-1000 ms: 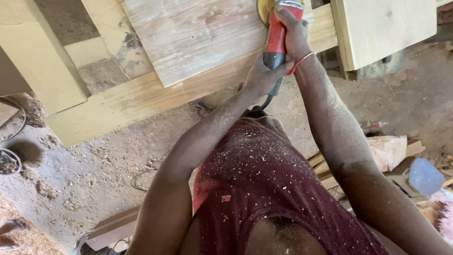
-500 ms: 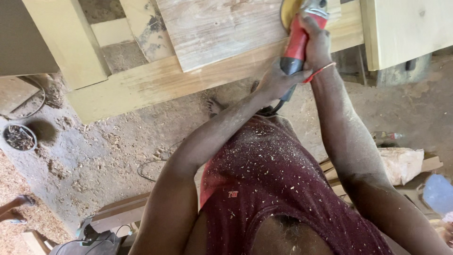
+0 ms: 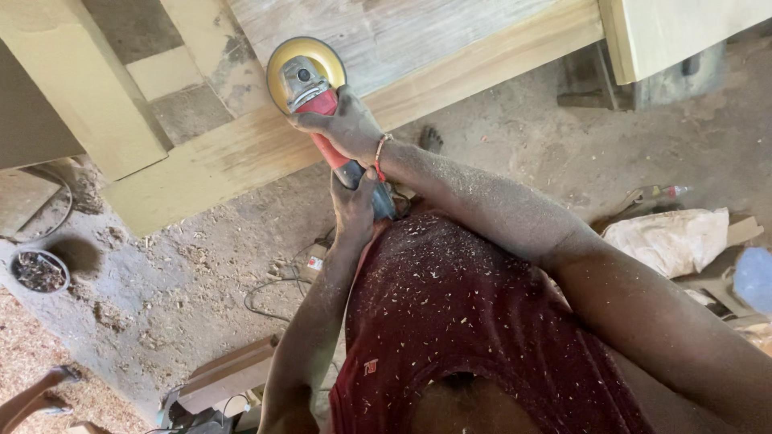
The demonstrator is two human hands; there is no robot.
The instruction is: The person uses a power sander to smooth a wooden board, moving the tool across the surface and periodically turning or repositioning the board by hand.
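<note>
Right hand: my right hand (image 3: 342, 124) is clenched over the head of the red angle sander (image 3: 322, 112), knuckles dusted pale, a red-and-orange bracelet (image 3: 379, 153) at the wrist.
Left hand: my left hand (image 3: 354, 205) is wrapped shut round the tail of the handle, at 5 o'clock from the disc, just above my chest.
Sander, where: its yellow sanding disc (image 3: 283, 60) lies flat on the wooden frame rail (image 3: 241, 153), up at 11 o'clock in my view, beside the grey weathered panel (image 3: 386, 32).
Sander, how it handles: I judge it stiff, hard-shelled and fairly weighty at the metal gear head; dusty plastic could be slippery, so two grips, one over the head and one on the handle, suit it.
Cord: a dark cable (image 3: 269, 293) trails on the dirt floor at 7 o'clock.
Packages: a crumpled whitish sack (image 3: 667, 241) lies at 3 o'clock, with a pale blue lump (image 3: 756, 277) just beyond it; a small plastic bottle (image 3: 663, 193) lies above them.
Labels: a small white-and-red tag (image 3: 314, 264) lies on the floor by the cable; print too small to tell.
Bowl: a round dish of scraps (image 3: 38, 271) sits at 9 o'clock.
</note>
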